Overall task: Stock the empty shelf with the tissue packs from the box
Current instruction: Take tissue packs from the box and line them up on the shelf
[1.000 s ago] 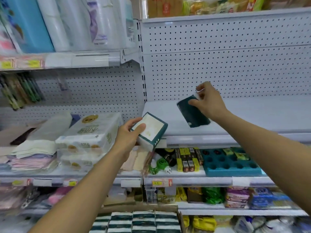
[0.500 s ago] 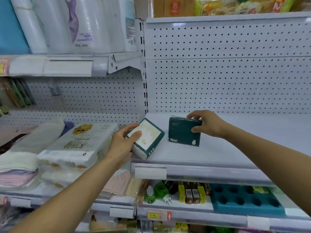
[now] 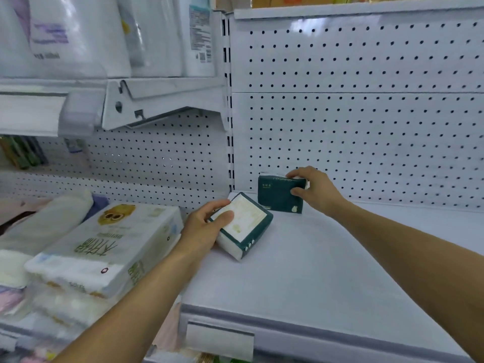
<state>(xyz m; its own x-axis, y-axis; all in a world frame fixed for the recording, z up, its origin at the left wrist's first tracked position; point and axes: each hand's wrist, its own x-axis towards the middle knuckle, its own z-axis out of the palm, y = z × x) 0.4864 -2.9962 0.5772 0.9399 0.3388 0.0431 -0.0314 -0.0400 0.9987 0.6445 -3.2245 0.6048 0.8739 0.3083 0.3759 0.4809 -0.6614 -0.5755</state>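
A dark green tissue pack (image 3: 277,195) stands upright at the back left corner of the white shelf (image 3: 314,271), close to the pegboard. My right hand (image 3: 314,189) grips its top right edge. A second green pack with a cream face (image 3: 246,224) is tilted above the shelf's left side, one end down near the surface. My left hand (image 3: 207,229) is wrapped around its left end. The box of packs is out of view.
A white multipack with a yellow face print (image 3: 104,247) lies on the neighbouring shelf to the left, over folded towels. Large paper rolls (image 3: 78,35) fill the upper left shelf, whose bracket (image 3: 162,100) overhangs. A pegboard wall (image 3: 366,113) backs the shelf.
The right hand pushed its pack back to the pegboard corner and stood it upright. The left hand brought its pack over the shelf. The view moved closer and upward.
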